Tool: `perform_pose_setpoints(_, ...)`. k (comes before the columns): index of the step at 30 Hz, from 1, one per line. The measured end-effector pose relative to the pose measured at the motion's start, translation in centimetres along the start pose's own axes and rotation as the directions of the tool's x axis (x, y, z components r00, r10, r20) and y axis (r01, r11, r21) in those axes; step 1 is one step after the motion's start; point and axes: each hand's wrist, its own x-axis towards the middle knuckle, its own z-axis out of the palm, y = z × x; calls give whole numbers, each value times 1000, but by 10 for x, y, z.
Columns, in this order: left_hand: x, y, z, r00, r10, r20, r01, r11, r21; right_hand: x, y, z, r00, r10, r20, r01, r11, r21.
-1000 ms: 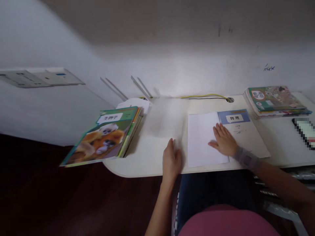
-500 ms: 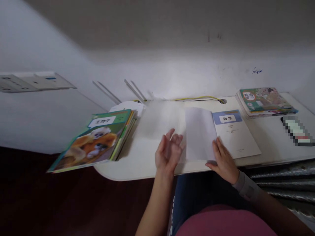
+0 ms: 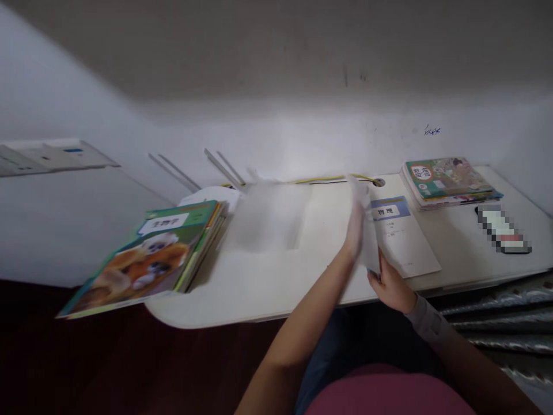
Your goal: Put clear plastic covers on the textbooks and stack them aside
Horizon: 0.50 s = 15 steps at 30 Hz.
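A textbook [image 3: 404, 245] with a blue band across its title page lies on the white desk [image 3: 207, 305], its front cover [image 3: 370, 242] standing nearly upright. My left hand [image 3: 355, 225], blurred, presses flat against the outer side of that cover, fingers stretched up along it. At the lower edge, my right hand [image 3: 394, 289] grips the book near the spine between thumb and fingers; part of the fingers is hidden. To the left lies a pale, see-through-looking sheet [image 3: 268, 219], whose kind I cannot make out.
A stack of textbooks [image 3: 151, 253] juts over the desk's left end. Another stack [image 3: 449, 178] sits at the back right, near a phone [image 3: 503, 230] with a pixelated screen. A yellow cable [image 3: 315, 180] runs along the wall to a round hole. Grey antenna-like rods [image 3: 222, 167] stand behind.
My left hand has moved right and up against the cover, which has swung from lying open to nearly upright. My right hand has stayed at the book's lower edge. The view has shifted slightly.
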Motion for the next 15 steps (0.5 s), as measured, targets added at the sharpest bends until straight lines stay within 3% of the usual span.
perform_pose_setpoints(2, 13, -10, 18, 986, 164, 4, -159, 948, 274, -6, 6, -9, 990, 88, -106, -76, 991, 111)
perform_pose_setpoints(3, 18, -17, 25, 976, 212, 42, -209, 876, 434, -9, 10, -16, 978, 134, -158, -109, 982, 156)
perform_pose_setpoints(6, 30, -36, 39, 965, 193, 179, -257, 547, 796, -13, 23, -37, 926, 248, -283, -189, 957, 220)
perform_pose_setpoints(10, 41, -50, 50, 950, 118, 291, -312, 246, 918, -15, 46, -59, 834, 350, -425, -280, 934, 220)
perform_pose_setpoints(12, 51, -53, 50, 947, 102, 304, -318, 177, 932, -17, 59, -66, 810, 363, -462, -284, 930, 232)
perform_pose_setpoints(15, 69, -52, 43, 961, 87, 262, -271, 113, 956, -23, 78, -74, 817, 342, -464, -270, 938, 216)
